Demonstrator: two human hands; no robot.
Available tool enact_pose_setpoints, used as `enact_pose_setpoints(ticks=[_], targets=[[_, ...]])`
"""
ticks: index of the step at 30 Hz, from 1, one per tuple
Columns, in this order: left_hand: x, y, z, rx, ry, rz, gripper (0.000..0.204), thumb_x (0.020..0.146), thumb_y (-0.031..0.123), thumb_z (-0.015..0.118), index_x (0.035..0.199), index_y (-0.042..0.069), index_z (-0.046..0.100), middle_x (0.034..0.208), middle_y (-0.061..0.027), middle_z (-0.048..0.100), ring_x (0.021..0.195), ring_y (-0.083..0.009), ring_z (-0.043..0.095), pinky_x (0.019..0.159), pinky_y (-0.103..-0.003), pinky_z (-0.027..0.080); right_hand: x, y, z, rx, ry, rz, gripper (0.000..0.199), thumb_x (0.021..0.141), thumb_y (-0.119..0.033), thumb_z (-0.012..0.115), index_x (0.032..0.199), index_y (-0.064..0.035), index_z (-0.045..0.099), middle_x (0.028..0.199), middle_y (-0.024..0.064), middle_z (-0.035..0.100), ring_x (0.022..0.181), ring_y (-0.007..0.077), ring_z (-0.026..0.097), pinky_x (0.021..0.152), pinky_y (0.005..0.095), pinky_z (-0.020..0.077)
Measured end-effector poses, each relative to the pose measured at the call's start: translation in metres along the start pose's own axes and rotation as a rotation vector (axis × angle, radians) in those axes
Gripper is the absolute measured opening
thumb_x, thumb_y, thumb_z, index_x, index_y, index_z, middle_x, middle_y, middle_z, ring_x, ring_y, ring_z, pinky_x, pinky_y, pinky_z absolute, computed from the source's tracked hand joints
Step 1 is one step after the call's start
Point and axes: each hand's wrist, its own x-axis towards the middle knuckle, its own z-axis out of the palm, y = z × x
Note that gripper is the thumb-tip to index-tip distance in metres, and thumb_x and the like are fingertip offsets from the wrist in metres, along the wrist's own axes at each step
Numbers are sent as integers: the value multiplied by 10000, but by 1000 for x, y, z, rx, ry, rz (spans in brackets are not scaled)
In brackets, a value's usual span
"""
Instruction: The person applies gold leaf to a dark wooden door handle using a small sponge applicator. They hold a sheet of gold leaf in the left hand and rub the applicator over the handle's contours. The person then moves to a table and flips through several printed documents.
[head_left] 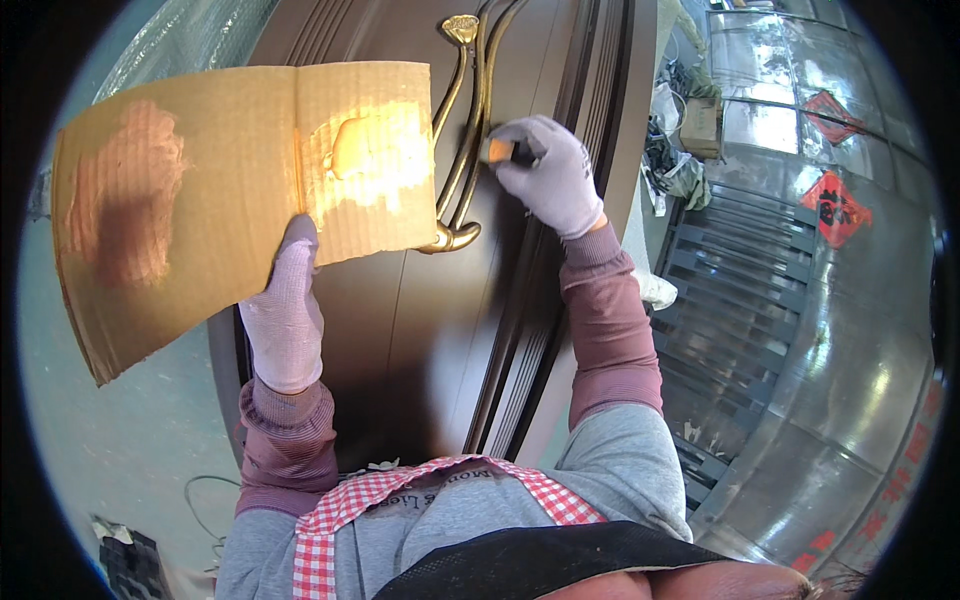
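Note:
My gloved left hand (287, 315) grips the lower edge of a bent piece of cardboard (235, 190), its thumb on the upper face. A wet-looking golden paint patch (352, 150) shines on the cardboard's right part, and a dull coppery smear (125, 195) covers its left. In my gloved right hand (555, 175), a small sponge-like block (497, 151) with an orange face is pinched between thumb and fingers. That block is beside the curved, gold-coloured metal handle (470, 150) on the dark brown door panel (430, 330). Whether it touches the handle, I cannot tell.
Grooved dark trim (590, 120) runs along the panel's right side. Farther right are a dark slatted rack (735, 290), shiny metal sheets (850, 330) with red diamond-shaped papers (837, 208), and a small carton (702, 128) among bags. Clear plastic wrap (170, 45) lies at the upper left.

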Motion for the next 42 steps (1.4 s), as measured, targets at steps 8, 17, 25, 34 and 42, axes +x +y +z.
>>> enact_pose_setpoints(ticks=[8,17,25,34,42], targets=[[-1,2,4,-274,33,-180,316,990,-88,692,1278,32,739,1299,-161,672,1125,-304,665,995,-397,560,3,5,6,7,170,102,284,830,-89,833,1094,-24,753,1046,141,757,948,317,749,867,385,599],[-2,0,2,-114,21,-63,317,979,-82,696,1267,41,744,1315,-168,660,1130,-330,662,1018,-416,547,-21,-13,3,24,-34,-41,312,783,-10,790,1093,-40,776,1026,104,741,903,239,732,819,340,586],[0,2,-7,-17,-50,-92,308,978,-85,662,1277,-49,730,1339,-245,693,1233,-397,682,1080,-437,543,-22,-14,12,40,56,44,291,835,-35,835,1117,-37,764,1027,98,733,914,206,731,832,318,583],[14,22,9,-973,202,-671,275,1011,12,709,1279,-47,685,1238,-53,697,1074,-162,642,947,-347,557,-92,-45,-9,539,306,426,361,841,81,732,1195,32,679,1125,69,720,1032,150,699,923,288,560],[25,6,9,-1080,247,-520,318,1071,63,636,1362,-62,614,1380,-122,645,1232,-272,681,1017,-468,604,-212,-73,-14,1253,550,613,337,877,73,664,1209,21,687,1066,53,720,965,148,681,897,289,535]])
